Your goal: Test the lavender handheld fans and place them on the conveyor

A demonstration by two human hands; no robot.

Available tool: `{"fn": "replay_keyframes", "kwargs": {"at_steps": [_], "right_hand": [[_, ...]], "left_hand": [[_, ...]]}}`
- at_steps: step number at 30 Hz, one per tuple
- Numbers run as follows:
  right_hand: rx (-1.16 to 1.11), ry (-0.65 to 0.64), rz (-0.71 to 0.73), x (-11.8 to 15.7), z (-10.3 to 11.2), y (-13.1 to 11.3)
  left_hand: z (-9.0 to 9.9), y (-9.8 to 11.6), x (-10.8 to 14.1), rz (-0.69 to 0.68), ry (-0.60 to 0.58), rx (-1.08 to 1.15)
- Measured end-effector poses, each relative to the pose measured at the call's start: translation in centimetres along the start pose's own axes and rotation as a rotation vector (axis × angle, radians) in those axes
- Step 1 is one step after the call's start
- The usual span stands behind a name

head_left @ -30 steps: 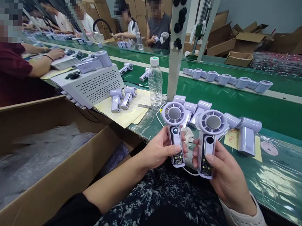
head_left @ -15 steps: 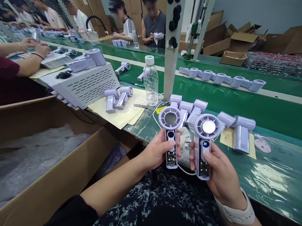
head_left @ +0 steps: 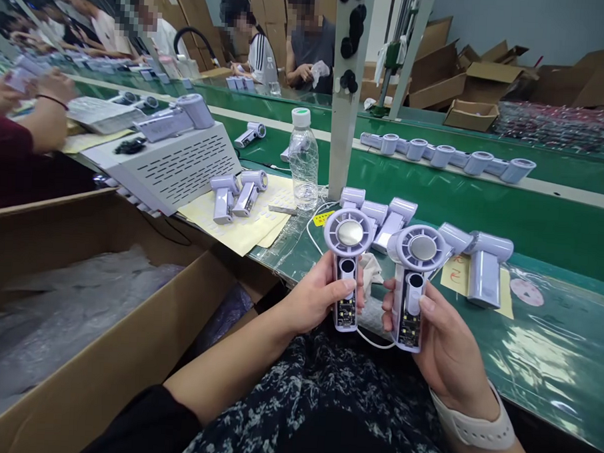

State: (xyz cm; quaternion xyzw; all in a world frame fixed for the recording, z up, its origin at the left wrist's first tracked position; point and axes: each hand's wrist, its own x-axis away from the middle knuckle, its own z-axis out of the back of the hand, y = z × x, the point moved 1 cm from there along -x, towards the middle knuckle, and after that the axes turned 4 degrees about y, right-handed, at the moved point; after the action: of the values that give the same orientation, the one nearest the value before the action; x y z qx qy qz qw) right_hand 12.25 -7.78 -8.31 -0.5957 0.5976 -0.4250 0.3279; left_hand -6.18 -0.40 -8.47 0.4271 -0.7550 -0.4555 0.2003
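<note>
Two lilac handheld fans, one per hand, upright over bench edge

Far left: open cardboard box (head_left: 127, 332) with clear plastic bags (head_left: 88, 304) inside. Behind it, slotted metal case (head_left: 179, 168), a lilac fan lying on top plus a small black cable coil (head_left: 130, 145). Next, yellow paper sheets (head_left: 242, 227) on bench (head_left: 552, 344), two fans standing on them, thin metal strip (head_left: 283, 209) at their right side. Clear bottle (head_left: 305, 163), white cap, just right of the sheets, near a metal post (head_left: 345, 108).

Left hand (head_left: 324, 294) closed around handle of left fan (head_left: 349, 268); thumb on the front, round head up, display dark. White cloth (head_left: 371, 268) behind, between the two held fans. Right hand (head_left: 445, 333) closed around handle of right fan (head_left: 413, 285); thumb at the front's edge, display dark too. Circuit board visible in both handles. White watch band on right wrist.

Behind held fans, a cluster of more fans (head_left: 392, 224) on bench. Further back, row of five fans (head_left: 442, 156) along the pale strip of the green line. Right: one fan (head_left: 486, 268) on yellow note with red marks, pink round sticker (head_left: 527, 292) beside it.
</note>
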Motion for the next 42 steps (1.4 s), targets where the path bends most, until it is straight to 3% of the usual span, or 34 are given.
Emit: {"fn": "replay_keyframes", "kwargs": {"at_steps": [4, 9, 16, 21, 29, 34, 38, 42], "right_hand": [[-0.025, 0.087, 0.025, 0.1, -0.6, -0.2], [-0.009, 0.093, 0.069, 0.0, -1.2, -0.4], [-0.094, 0.086, -0.008, -0.1, -0.4, 0.0], [-0.156, 0.072, -0.046, 0.3, -1.1, 0.0], [-0.107, 0.042, 0.083, 2.4, -2.6, -2.2], [-0.145, 0.078, 0.051, 2.1, -2.2, -2.5], [-0.245, 0.081, -0.077, 1.4, -2.5, -2.3], [-0.241, 0.044, -0.121, 1.4, -3.0, -2.3]], "left_hand": [[0.0, -0.1, 0.0, 0.006, -0.01, 0.031], [0.3, -0.1, 0.1, -0.007, -0.06, -0.02], [0.3, -0.1, 0.2, 0.032, 0.091, -0.078], [-0.2, -0.2, 0.4, 0.047, 0.003, 0.036], [-2.3, 3.1, 3.2, -0.009, -0.025, -0.07], [-2.4, 3.1, 2.7, 0.062, -0.02, 0.0], [-2.3, 2.1, 1.5, 0.246, -0.066, 0.134], [-2.2, 1.8, 1.1, 0.289, 0.018, 0.217]]}}
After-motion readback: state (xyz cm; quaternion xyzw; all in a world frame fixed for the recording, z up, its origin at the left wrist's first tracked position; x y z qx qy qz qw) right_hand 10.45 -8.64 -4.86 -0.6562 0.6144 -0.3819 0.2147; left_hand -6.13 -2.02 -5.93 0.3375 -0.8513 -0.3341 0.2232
